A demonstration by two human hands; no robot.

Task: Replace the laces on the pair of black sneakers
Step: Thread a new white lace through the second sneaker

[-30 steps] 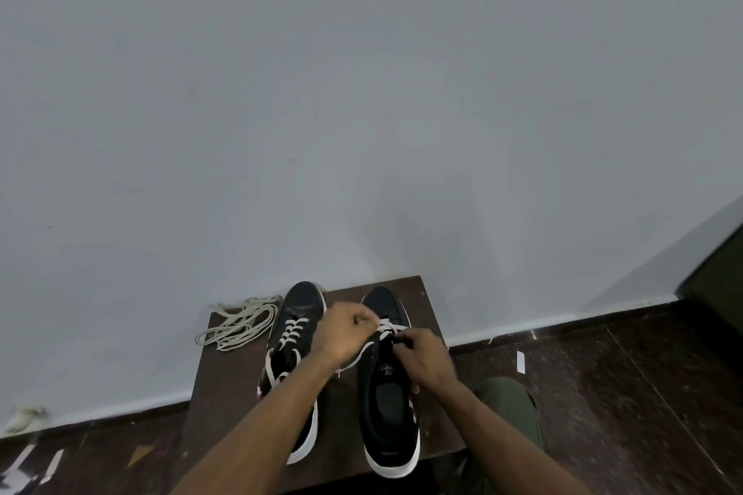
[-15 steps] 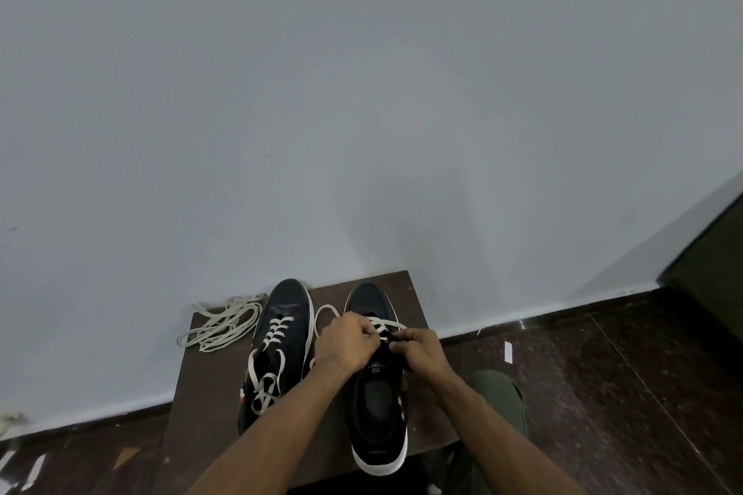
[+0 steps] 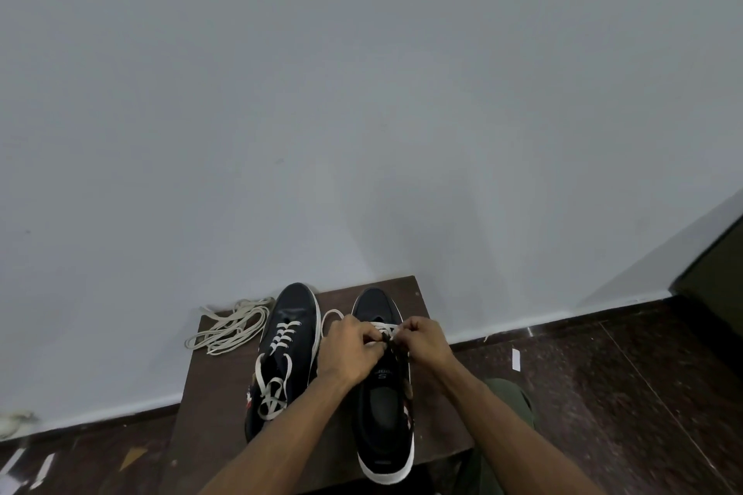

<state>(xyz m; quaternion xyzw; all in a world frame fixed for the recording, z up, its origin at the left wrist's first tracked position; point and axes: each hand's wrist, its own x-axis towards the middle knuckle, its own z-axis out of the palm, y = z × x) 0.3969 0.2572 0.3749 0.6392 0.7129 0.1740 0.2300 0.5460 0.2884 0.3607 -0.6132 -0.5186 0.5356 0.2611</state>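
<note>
Pinching the white lace [image 3: 386, 328] over the right sneaker [image 3: 384, 394], both hands, left hand [image 3: 352, 350] and right hand [image 3: 424, 346], should pull evenly, keeping it flat through each eyelet.

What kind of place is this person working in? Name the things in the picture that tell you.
Probably a plain room indoors, perhaps in a home: a bare pale wall, a dark polished stone floor and a small low wooden table pushed against the wall, with black sneakers on it.
</note>
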